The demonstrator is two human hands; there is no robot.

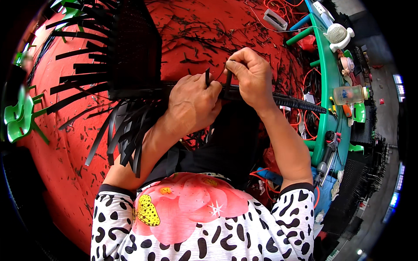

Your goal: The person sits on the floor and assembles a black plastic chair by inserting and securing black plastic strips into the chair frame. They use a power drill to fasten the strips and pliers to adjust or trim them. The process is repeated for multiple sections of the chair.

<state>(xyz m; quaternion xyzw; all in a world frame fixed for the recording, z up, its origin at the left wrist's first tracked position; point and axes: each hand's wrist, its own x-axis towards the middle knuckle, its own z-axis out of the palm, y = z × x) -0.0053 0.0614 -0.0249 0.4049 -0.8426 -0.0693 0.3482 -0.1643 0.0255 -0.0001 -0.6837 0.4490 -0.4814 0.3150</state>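
A black woven panel (pixel 135 48) stands upright left of centre, loose flat strips fanning out from its left side. More loose strips (pixel 126 130) hang below its lower edge. From there a long black edge (pixel 300 103) runs to the right, under both hands. My left hand (pixel 193 102) is closed on this woven edge, with a short strip end (pixel 207 77) poking up beside its thumb. My right hand (pixel 252 74) pinches a narrow black strip (pixel 228 81) between thumb and fingers, just above the edge. The fingertips of my left hand are partly hidden.
Black strip scraps litter the red floor (pixel 183 26). At the right stands a green table (pixel 324 74) bearing a clear jar (pixel 350 94), a small white fan (pixel 338 35) and a power tool (pixel 326 161). Green chairs (pixel 21 113) are at the far left. Orange hoses (pixel 305 117) trail under the table.
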